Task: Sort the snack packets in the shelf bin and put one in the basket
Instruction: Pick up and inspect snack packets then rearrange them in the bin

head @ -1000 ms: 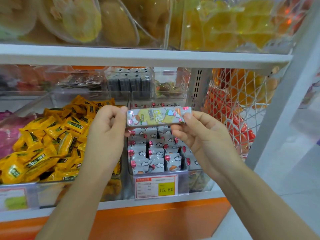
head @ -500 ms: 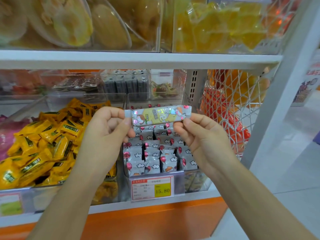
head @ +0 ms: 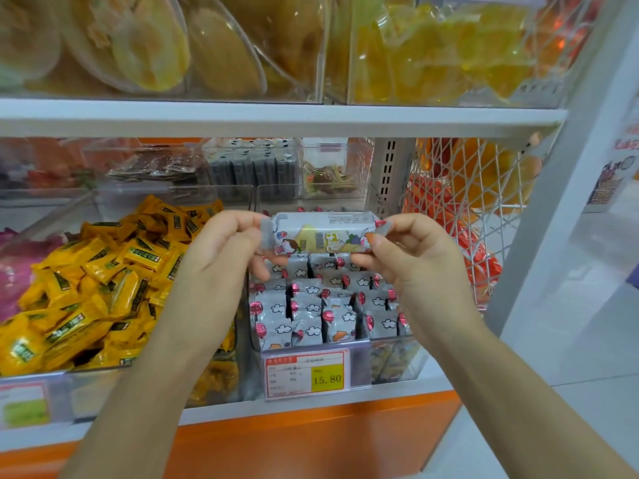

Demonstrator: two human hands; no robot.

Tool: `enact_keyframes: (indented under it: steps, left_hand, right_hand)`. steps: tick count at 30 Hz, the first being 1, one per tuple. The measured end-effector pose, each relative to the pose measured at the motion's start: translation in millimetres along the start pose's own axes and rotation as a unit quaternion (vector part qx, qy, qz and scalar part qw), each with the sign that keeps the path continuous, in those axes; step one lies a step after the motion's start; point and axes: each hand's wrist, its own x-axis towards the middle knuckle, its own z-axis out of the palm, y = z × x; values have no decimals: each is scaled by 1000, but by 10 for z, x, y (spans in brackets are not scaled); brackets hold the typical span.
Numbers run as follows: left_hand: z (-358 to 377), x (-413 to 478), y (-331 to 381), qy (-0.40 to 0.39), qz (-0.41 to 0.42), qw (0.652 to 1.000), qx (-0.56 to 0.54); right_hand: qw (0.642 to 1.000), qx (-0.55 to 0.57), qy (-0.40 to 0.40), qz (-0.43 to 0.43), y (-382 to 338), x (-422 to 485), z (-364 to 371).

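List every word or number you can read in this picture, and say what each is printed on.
"15.80": yellow patch of the price tag.
Price tag's other print: too small to read.
Print on the snack packet: too blurred.
Labels on the yellow packets: unreadable.
The poster at the right: blurred.

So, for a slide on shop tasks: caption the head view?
Left hand and right hand pinch the ends of a snack packet over the shelf bin of matching packets.

The white shelf (head: 221, 411) carries a clear bin (head: 359, 364) of grey cloud-printed packets (head: 304, 316) standing in rows directly beneath my left grip (head: 221, 257) and right grip (head: 411, 261). Left of my left grip, a second clear bin (head: 90, 392) sits heaped with yellow packets (head: 86, 288).
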Motion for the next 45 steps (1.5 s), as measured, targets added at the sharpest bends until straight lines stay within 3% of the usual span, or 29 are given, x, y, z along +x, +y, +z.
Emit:
enact_keyframes:
  steps: [6,13,23,33,39,45]
  left_hand:
    - [-16,-23,21,31,9,999,43]
    - [1,-41,25,12,14,996,88]
    - [58,-57,21,-61,-14,996,66]
    - [67,-61,53,35,-24,997,64]
    - [44,-24,-10,94,-36,993,63]
    - [125,-2,-25,1,62,977,202]
  right_hand:
    - [999,-6,-37,19,-26,-31,43]
    - [990,-129,-51,-34,-20,-47,45]
    - [984,-163,27,-71,-4,-32,32]
    - [970,-204,24,-131,6,-95,113]
    - [983,-130,-120,-44,-12,-74,88]
    - [995,-84,-35,-26,5,7,80]
